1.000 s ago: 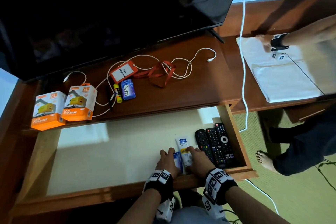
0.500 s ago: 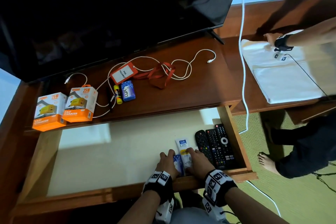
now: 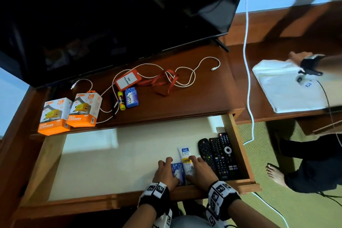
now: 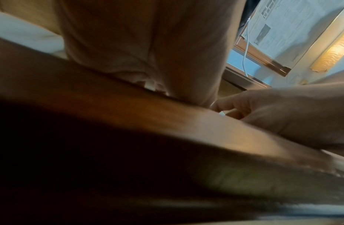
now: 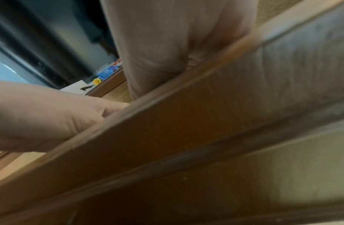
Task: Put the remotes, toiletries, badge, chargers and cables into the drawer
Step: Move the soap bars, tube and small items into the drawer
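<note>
The open drawer [image 3: 238, 146] holds three black remotes [image 3: 220, 155] at its right end. Beside them lie a white tube [image 3: 185, 153] and a blue packet [image 3: 178, 171]. My left hand [image 3: 166, 166] grips the packet with curled fingers. My right hand [image 3: 197, 164] grips the lower part of the tube. On the desktop sit two orange charger boxes [image 3: 85, 110], white cables [image 3: 192, 74], an orange badge [image 3: 127, 80] with its lanyard, a blue soap [image 3: 131, 97] and a yellow stick [image 3: 121, 101]. Both wrist views are blocked by the drawer front [image 4: 129, 121] and my palms.
A large black TV [image 3: 111, 15] overhangs the back of the desktop. A white cord [image 3: 247, 61] hangs down right of the drawer. Another person's hand [image 3: 299, 58] rests on a white cloth [image 3: 288, 90] at the right, their bare foot [image 3: 275, 174] on the floor.
My hands have stayed on the packet and the tube. The other person's hand has shifted a little on the white cloth.
</note>
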